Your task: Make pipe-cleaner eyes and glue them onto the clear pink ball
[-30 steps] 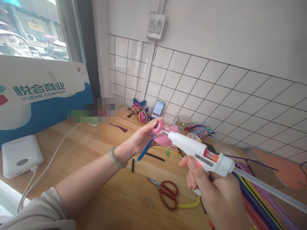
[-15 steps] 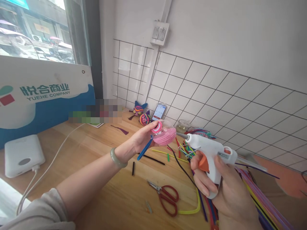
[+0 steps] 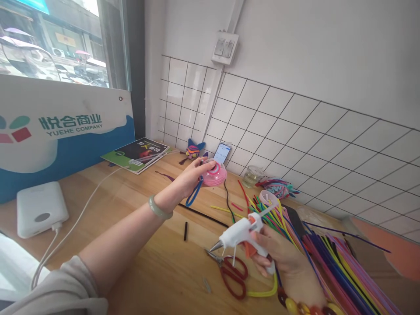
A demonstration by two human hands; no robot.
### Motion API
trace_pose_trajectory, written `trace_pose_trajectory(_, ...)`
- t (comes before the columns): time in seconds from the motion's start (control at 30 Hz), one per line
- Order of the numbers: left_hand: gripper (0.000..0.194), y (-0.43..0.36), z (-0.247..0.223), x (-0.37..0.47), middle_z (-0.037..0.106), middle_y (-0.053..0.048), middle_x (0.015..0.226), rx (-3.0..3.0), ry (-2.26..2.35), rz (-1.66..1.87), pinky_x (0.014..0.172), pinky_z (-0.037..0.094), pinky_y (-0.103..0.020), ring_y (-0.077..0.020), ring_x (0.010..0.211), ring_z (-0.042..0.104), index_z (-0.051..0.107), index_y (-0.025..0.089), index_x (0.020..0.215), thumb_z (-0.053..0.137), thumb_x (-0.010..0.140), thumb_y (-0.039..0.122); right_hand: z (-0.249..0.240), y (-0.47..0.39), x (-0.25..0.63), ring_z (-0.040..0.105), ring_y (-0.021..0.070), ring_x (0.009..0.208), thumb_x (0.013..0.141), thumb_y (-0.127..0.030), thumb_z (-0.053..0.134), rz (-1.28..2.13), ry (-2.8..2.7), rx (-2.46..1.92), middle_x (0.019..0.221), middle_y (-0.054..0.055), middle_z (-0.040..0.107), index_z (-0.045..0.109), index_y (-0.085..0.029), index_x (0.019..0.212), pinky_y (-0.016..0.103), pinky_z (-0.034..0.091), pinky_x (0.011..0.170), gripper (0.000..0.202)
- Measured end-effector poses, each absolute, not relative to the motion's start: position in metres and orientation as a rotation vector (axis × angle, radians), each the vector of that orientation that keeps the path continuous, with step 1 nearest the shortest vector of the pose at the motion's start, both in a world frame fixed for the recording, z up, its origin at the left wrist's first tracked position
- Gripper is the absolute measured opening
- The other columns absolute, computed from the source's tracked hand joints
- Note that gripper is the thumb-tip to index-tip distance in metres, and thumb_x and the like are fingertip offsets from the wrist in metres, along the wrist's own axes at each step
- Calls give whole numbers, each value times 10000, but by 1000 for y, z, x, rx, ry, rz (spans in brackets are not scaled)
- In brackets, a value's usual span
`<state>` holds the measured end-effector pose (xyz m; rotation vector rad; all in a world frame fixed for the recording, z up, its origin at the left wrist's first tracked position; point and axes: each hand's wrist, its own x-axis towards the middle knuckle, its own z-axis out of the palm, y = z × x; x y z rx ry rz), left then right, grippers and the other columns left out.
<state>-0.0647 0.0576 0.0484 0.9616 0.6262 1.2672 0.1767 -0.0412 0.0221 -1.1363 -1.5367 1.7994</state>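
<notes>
My left hand is closed around a clear ball partly wound with pink pipe cleaner. A pink and white ring lies on the ball under my thumb. From its near side hangs a blue pipe cleaner loop. In my right hand is a white glue gun with an orange trigger, gripped by the handle. Its metal nozzle points down and left, just above the tips of red-handled scissors on the table. Nozzle and ball are well apart.
Pipe cleaners in many colours lie at the right. Toward the wall stand a phone, a glass jar and a colourful stuffed figure. A magazine and a white power bank with a cable are at the left.
The glue gun has swung away from the ball, down and left, and its nozzle now points toward the scissors. The ball has tilted in my left hand and shifted slightly.
</notes>
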Motion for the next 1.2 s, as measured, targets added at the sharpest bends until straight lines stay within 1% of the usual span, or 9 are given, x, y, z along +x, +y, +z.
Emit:
trace_pose_trajectory(0.1,499,58,49,-67,575,-89,1105,972,633,1266,658,525,-320,-175,826,590,542,211,1109,705,676,399,4,-27,171,368,42,307,742,-553,580,2004,-1703,-1211,402,-96,419,548,-125,758,157,373,352,429)
trace_pose_trajectory(0.37,442,48,50,-57,608,-38,968,969,618,1114,674,506,-304,-151,779,585,577,227,1044,704,669,421,-32,-14,130,408,46,269,697,-557,601,2047,-1812,-1466,430,-49,544,584,-138,761,143,287,312,424)
trace_pose_trajectory(0.47,417,43,52,-53,607,-23,935,954,602,1039,676,496,-297,-141,764,576,587,236,1027,697,675,429,-34,-19,119,438,71,297,740,-523,560,1842,-1868,-1665,406,-53,515,579,-166,710,166,289,330,359)
trace_pose_trajectory(0.6,370,33,56,-47,605,-30,906,979,567,952,665,484,-279,-137,750,566,597,223,1014,662,714,428,-14,-25,127,524,126,427,757,-495,551,1081,-2154,-1824,445,-3,550,541,-175,496,233,370,442,414)
trace_pose_trajectory(0.73,446,23,57,-39,609,-53,985,965,597,976,699,470,-272,-149,799,576,564,208,1095,685,704,389,25,-33,147,642,247,816,766,-515,551,751,-1886,-1697,828,78,702,651,-198,819,339,475,714,337)
trace_pose_trajectory(0.8,532,19,55,-36,596,-76,1076,1005,597,991,730,457,-273,-170,869,580,520,200,1170,695,699,374,42,-37,151,596,255,1009,765,-501,566,733,-1650,-1543,1092,109,643,568,-199,1052,369,466,842,417)
trace_pose_trajectory(0.9,655,13,52,-31,536,-111,1214,1099,599,1000,807,436,-305,-213,999,554,432,194,1275,698,701,364,56,-45,146,516,239,1154,783,-485,571,893,-1491,-1347,1296,123,506,397,-217,1246,398,430,945,563)
trace_pose_trajectory(1.03,744,6,52,-27,512,-135,1254,1179,579,981,902,400,-340,-240,1104,504,357,167,1330,709,697,334,59,-52,135,446,226,1233,801,-435,589,1073,-1468,-1204,1406,93,392,318,-245,1320,395,406,997,616)
trace_pose_trajectory(1.2,782,1,54,-25,524,-140,1245,1214,574,986,894,411,-339,-240,1107,508,323,161,1344,719,688,317,61,-53,133,477,221,1208,823,-392,576,1090,-1511,-1141,1364,58,458,373,-268,1310,389,411,997,542)
